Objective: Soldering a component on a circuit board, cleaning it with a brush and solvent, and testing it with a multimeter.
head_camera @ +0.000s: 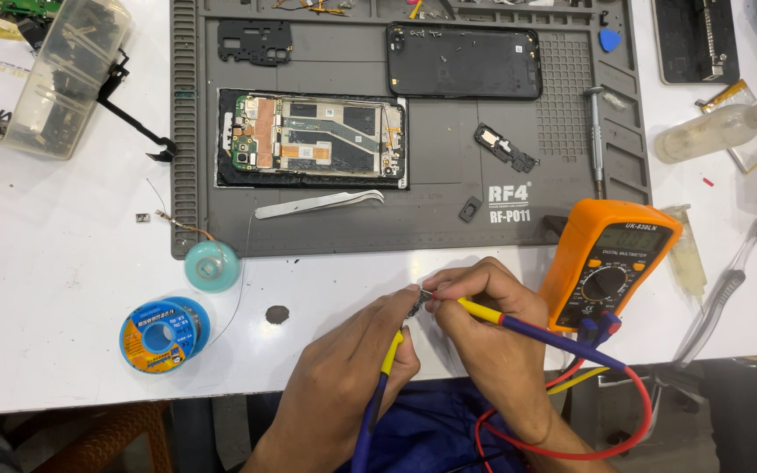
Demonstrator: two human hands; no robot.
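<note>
Both hands are close together just below the grey work mat [449,229], at the near edge of the white table [54,289]. The left hand [343,377] is closed around a yellow-tipped probe [391,352] with a dark blue handle, and its fingertips also pinch a small dark part [420,300]. The right hand [492,337] grips a second probe [480,311] like a pen, its metal tip touching that small part, so the two hands meet at the part with the fingertips almost in contact. Red and yellow leads [633,412] run from the probes to an orange meter [608,261], which lies tilted at the lower right corner of the mat, just right of the right hand. On the mat, well above the hands, lies an opened phone [313,138] with its circuit boards showing; a pair of metal tweezers [319,203] rests just below it. A black back cover [464,61] lies in the upper part of the mat, right of the phone, and a thin screwdriver [597,140] lies along the mat's right side. Off the mat's lower left corner sit a teal wick reel [212,266] and, further down, a blue solder spool [161,335]. A toothbrush [727,285] lies right of the meter.
</note>
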